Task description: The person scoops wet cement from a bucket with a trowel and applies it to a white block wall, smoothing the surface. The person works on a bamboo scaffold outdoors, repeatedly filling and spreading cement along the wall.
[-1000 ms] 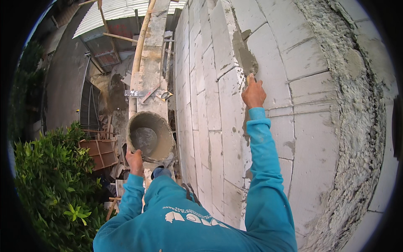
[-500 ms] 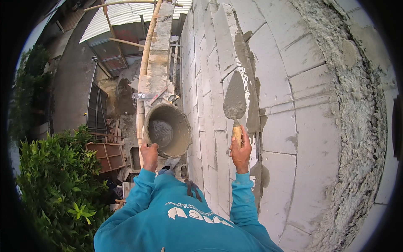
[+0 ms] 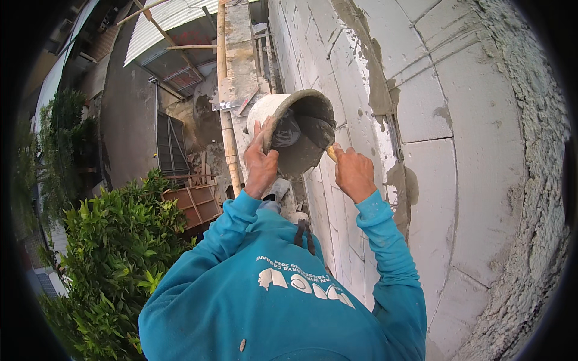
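Note:
My left hand (image 3: pixel 260 167) grips the rim of a mortar-crusted bucket (image 3: pixel 264 111), which is tipped with its mouth toward me. Grey mortar (image 3: pixel 295 161) coats the bucket's inside. In my right hand (image 3: pixel 355 173) is a pointed trowel, held by its wooden handle (image 3: pixel 332 153). The trowel's blade (image 3: pixel 316 131) is inside the bucket, near its right side. To the right stands a wall of pale blocks (image 3: pixel 430 198), with a strip of wet mortar (image 3: pixel 380 99) along its top edge.
Ahead runs a narrow plank walkway (image 3: pixel 239 51) with a bamboo pole (image 3: pixel 227 141) along its left side. A flat metal tool (image 3: pixel 225 105) lies across the planks. Lower down at left are a leafy shrub (image 3: pixel 114 240) and a corrugated roof (image 3: pixel 171 21). Rough mortar (image 3: pixel 530 150) covers a band at far right.
The trowel has gone from over the wall, mortar on its blade, leftward into the bucket. My left hand has moved the bucket up and right and tilted it toward the trowel.

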Action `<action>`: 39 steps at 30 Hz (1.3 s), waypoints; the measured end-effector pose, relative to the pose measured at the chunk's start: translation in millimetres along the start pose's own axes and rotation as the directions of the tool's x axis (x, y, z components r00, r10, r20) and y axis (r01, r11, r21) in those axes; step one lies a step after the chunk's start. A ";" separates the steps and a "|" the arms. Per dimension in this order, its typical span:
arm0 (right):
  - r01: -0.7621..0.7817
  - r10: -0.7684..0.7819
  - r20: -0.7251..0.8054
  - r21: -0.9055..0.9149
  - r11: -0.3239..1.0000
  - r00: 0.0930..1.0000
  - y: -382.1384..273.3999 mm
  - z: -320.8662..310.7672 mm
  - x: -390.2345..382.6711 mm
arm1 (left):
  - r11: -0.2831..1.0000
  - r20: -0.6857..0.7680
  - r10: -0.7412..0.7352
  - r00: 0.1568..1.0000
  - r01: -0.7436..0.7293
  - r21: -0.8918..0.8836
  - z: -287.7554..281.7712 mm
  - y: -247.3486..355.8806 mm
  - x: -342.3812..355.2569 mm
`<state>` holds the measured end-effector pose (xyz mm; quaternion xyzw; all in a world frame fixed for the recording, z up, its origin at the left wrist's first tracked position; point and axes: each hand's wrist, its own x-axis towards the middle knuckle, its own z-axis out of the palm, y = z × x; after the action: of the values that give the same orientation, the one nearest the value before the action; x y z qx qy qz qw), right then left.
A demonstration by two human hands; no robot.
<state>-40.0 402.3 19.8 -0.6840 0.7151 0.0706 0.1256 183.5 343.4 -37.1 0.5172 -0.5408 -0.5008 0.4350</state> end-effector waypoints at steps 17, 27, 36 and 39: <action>-0.206 -0.054 0.234 0.929 0.308 0.971 56.4 93.7 -100.2 | 0.991 0.132 0.056 0.990 -0.040 -0.125 15.9 -6.4 -49.8; -0.172 0.083 0.154 0.933 0.315 0.985 63.2 28.1 -80.0 | 0.917 -0.061 -0.261 0.963 0.228 -0.328 42.9 -19.0 -1.7; -0.233 0.162 0.200 0.947 0.221 0.966 98.3 -62.5 26.6 | 0.831 -0.123 -0.403 0.907 0.306 -0.464 67.7 -60.5 93.9; -0.220 0.217 0.177 0.956 0.193 0.960 111.3 -89.7 82.4 | 0.847 -0.161 -0.426 0.890 0.330 -0.416 62.0 -74.9 106.0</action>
<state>-161.0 304.7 75.1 -0.3492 0.6928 -0.3695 0.5114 122.3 246.4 -123.9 0.5790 -0.2624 -0.6031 0.4819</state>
